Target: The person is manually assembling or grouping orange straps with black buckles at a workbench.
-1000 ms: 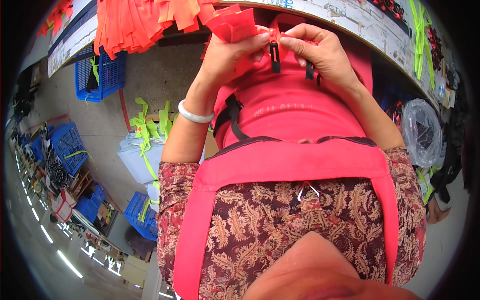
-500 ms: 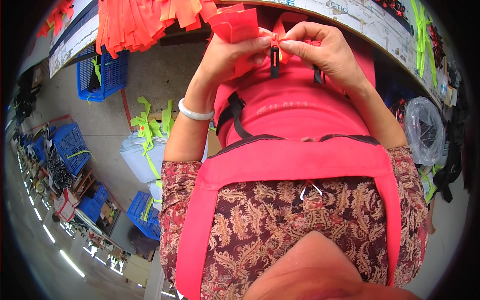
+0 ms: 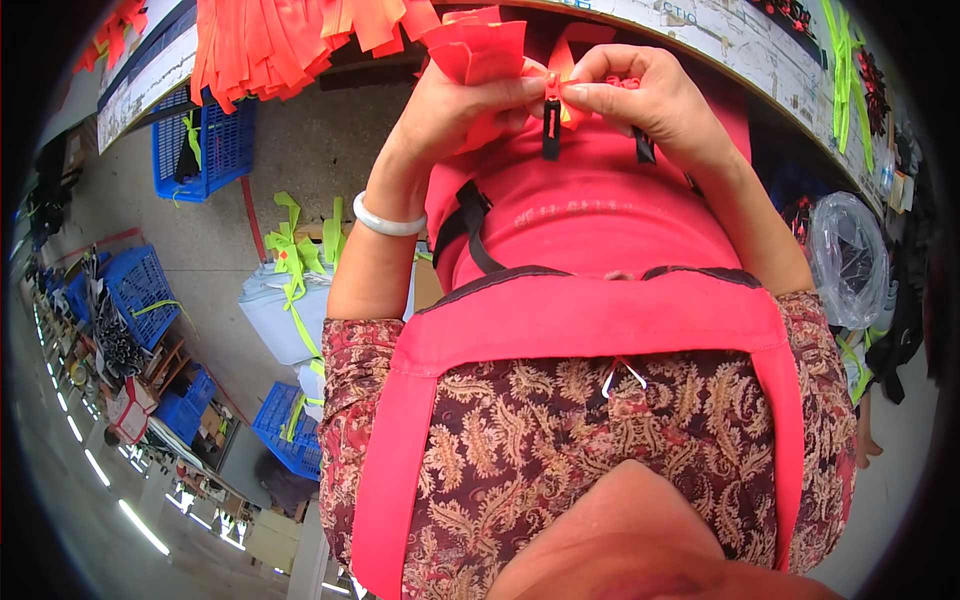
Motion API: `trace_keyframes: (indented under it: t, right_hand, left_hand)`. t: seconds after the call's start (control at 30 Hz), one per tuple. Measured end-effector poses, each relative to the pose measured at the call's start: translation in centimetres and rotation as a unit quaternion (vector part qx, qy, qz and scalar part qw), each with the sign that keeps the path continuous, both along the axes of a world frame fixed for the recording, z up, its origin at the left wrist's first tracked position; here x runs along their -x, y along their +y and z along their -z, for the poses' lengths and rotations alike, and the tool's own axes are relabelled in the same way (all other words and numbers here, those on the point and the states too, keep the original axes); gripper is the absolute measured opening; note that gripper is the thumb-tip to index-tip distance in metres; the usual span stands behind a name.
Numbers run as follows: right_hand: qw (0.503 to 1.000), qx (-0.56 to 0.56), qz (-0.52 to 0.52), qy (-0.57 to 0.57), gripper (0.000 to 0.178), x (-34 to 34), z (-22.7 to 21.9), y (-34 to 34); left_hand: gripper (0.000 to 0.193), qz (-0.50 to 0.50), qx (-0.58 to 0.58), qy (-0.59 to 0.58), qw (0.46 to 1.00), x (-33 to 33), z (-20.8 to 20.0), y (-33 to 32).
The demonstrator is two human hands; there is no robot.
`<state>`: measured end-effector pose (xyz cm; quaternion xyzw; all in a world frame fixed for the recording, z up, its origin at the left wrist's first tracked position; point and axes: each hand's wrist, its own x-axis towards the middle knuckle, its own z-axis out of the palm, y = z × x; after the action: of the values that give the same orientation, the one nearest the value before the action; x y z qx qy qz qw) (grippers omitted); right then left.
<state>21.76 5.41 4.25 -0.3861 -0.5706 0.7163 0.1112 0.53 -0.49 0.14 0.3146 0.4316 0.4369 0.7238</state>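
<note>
My left hand point(image 3: 455, 110) is closed round a bundle of orange zipper tape strips point(image 3: 480, 52), whose ends fan out above the fingers. At its thumb tip, a small red zipper slider with a black pull tab point(image 3: 551, 130) hangs down against an orange strip. My right hand point(image 3: 655, 105) pinches with thumb and index finger right beside that slider. Its curled other fingers hold more red zipper sliders point(image 3: 625, 83), and another black pull tab point(image 3: 644, 148) dangles below them. Both hands are above my pink apron point(image 3: 590, 235). The fingers partly hide where slider and strip meet.
A worktable point(image 3: 700, 42) runs along the far side, with a pile of orange strips point(image 3: 265, 50) hanging over its edge at left. Yellow-green strips point(image 3: 842, 90) hang at right. Blue crates point(image 3: 225, 150) and a pale stack point(image 3: 285, 310) are on the floor at left.
The slider between my hands has shifted very slightly to the right and down. The strip bundle has tilted a little; both hands keep their grip.
</note>
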Motion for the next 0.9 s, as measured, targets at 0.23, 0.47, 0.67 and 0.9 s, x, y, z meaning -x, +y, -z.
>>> trace_keyframes:
  t: [0.23, 0.47, 0.67, 0.9]
  right_hand:
    - [0.999, -0.026, 0.027, 0.012, 0.02, 0.1, 1.1, -0.3]
    - [0.999, -0.017, 0.032, 0.006, 0.02, 0.1, 0.8, -0.4]
    - [0.999, -0.017, 0.046, -0.014, 0.02, 0.1, 0.8, -0.4]
    - [0.996, -0.057, 0.066, -0.001, 0.022, 0.4, 1.1, -0.8]
  left_hand:
    - [0.015, -0.004, -0.002, 0.009, 1.0, 0.0, 0.1, 0.1]
    - [0.013, -0.016, 0.0, -0.012, 1.0, -0.4, 0.2, 0.0]
    - [0.013, -0.009, -0.025, -0.004, 1.0, -0.4, 0.2, 0.0]
    - [0.012, -0.066, -0.025, -0.039, 0.997, -1.0, 0.8, -0.3]
